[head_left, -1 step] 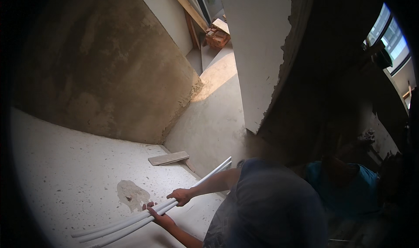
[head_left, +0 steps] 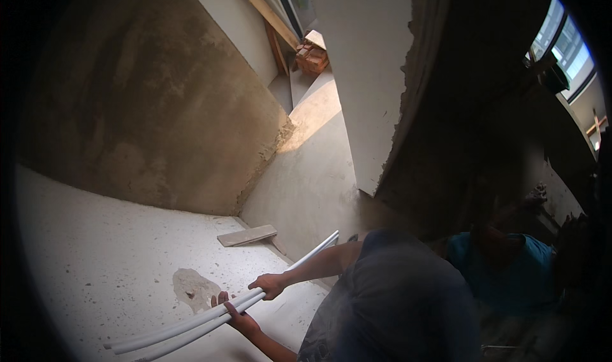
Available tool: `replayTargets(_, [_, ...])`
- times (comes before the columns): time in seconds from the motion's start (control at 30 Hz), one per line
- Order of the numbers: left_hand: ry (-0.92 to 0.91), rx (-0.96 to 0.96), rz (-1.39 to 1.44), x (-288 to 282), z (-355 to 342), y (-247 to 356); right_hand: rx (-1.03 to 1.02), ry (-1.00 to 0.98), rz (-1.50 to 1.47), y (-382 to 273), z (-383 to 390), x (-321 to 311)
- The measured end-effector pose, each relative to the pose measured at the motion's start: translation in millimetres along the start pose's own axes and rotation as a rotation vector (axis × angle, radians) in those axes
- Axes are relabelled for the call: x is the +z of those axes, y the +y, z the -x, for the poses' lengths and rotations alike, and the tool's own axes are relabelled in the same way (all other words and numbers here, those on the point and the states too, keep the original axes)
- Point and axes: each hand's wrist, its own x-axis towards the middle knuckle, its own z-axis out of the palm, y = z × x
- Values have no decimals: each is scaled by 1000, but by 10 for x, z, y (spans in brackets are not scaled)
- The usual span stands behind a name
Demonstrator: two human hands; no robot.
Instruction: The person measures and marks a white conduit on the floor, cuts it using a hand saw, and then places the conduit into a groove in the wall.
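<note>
Several long, thin white pipes lie together, slanting from the lower left up toward the middle, slightly bowed at the left. My right hand is closed over the bundle from above. Just to its lower left, my left hand cradles the pipes from below, its fingers showing past them. My dark grey shirt hides the lower middle of the view. Behind the pipes is a white, speckled surface with a rough grey patch close to my left fingertips.
A short greyish board lies beyond the pipes. Stacked reddish bricks sit farther off near wooden strips. A brown plastered wall stands at the left; a pale panel with a ragged edge hangs over the middle. At right, a person in blue is in deep shadow.
The view has shifted slightly, and both hands sit a little farther right in it. Both still hold the pipes, whose left ends now overlap more.
</note>
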Motion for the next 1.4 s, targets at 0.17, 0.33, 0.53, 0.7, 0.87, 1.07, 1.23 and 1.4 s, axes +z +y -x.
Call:
replayTargets(0.17, [-516,7,220,792,159,116,-125,280,-115,-497,1017,-1282])
replayTargets(0.33, [-890,-286,72,1542,314,-315,49,737,210,-1863,2313,-2619])
replayTargets(0.53, [-1117,-290,113,2260,590,-96,194,1579,424,-2975,3832,-3255])
replayTargets(0.7, [-1163,-230,68,2864,514,144,211,1975,756,-3056,4628,-4083])
replayTargets(0.87, [-976,-394,237,3578,277,-53,164,1995,834,-2911,5136,-5107])
replayTargets(1.07, [-531,-855,390,4585,342,-340,239,1962,741,-2121,6141,-6707])
replayTargets(1.23, [-503,-1165,488,5553,544,-223,217,1954,709,-1215,6920,-8157])
replayTargets(1.4, [-917,-1596,477,7020,489,-585,270,2011,785,-663,7273,-9240])
